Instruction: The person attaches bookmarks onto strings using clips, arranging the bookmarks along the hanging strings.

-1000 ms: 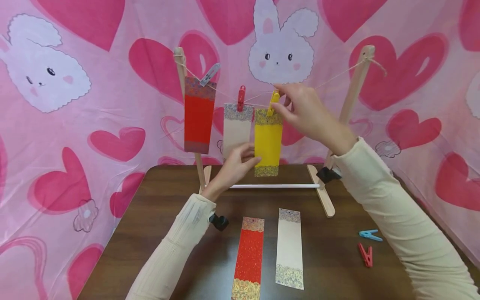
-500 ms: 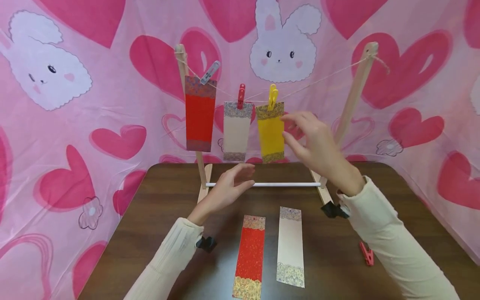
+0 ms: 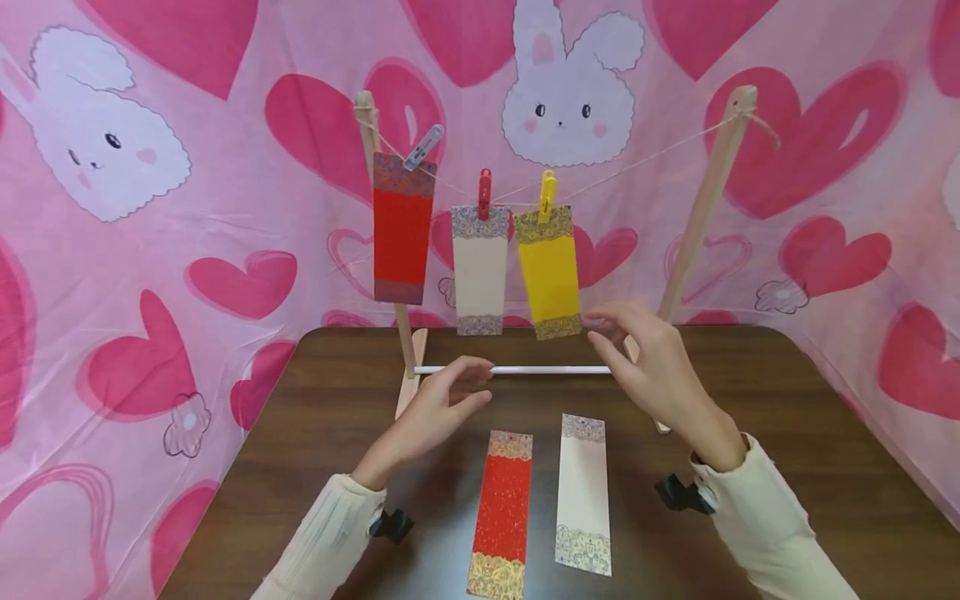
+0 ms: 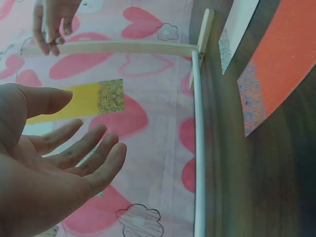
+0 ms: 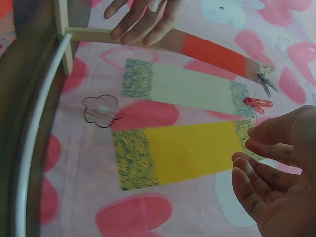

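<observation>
From the string hang three paper strips: a red one (image 3: 402,237) under a grey clothespin (image 3: 423,147), a white one (image 3: 480,275) under a red clothespin (image 3: 485,193), and a yellow one (image 3: 550,271) under a yellow clothespin (image 3: 548,197). My right hand (image 3: 656,360) is just right of the yellow strip's lower end, fingers relaxed and holding nothing. Below the hanging white strip, my left hand (image 3: 431,408) is in the air with loose fingers and nothing in it. On the table lie another red strip (image 3: 504,504) and another white strip (image 3: 583,492).
A wooden stand's left post (image 3: 405,333) and right post (image 3: 701,200) carry the string, joined low down by a white rod (image 3: 547,369). The dark wooden table (image 3: 300,467) lies under it. A pink heart-and-rabbit cloth (image 3: 315,50) hangs behind.
My right hand let go of the yellow clothespin and came down. My left hand left the yellow strip, moving down and left. The yellow strip now hangs freely, slightly tilted.
</observation>
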{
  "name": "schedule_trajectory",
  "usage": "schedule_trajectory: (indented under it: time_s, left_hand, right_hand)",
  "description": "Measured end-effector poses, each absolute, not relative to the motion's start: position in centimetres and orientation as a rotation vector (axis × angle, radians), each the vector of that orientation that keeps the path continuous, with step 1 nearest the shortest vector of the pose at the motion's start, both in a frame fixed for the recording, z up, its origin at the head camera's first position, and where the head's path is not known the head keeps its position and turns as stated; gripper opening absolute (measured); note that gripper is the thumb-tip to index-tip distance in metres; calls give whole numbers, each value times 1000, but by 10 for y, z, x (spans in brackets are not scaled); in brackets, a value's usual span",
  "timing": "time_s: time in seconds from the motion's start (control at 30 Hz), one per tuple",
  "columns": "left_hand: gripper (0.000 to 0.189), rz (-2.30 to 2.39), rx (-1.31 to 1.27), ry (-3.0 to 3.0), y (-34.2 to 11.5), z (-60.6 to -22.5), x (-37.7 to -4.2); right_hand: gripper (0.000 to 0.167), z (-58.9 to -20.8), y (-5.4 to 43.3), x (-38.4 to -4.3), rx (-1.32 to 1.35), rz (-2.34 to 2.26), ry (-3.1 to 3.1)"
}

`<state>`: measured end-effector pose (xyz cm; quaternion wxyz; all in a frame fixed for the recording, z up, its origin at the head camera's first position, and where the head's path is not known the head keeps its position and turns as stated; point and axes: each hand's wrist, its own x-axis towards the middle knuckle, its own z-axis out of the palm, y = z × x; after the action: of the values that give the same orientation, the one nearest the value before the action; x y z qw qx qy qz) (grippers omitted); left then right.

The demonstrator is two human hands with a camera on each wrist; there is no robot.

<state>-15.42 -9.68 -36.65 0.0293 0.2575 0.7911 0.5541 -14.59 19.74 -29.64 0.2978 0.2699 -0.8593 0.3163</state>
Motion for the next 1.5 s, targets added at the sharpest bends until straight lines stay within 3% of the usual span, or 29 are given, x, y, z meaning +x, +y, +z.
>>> schedule_trajectory:
  time_s: [0.73, 1.5]
  left_hand:
    - [34, 1611, 719, 2427, -109, -407, -130]
    - [34, 1306, 852, 2464, -88, -429, -133]
  right_hand:
    - [30, -367, 255, -101, 511, 813, -2349]
    - [19, -434, 326, -50, -97, 969, -2519]
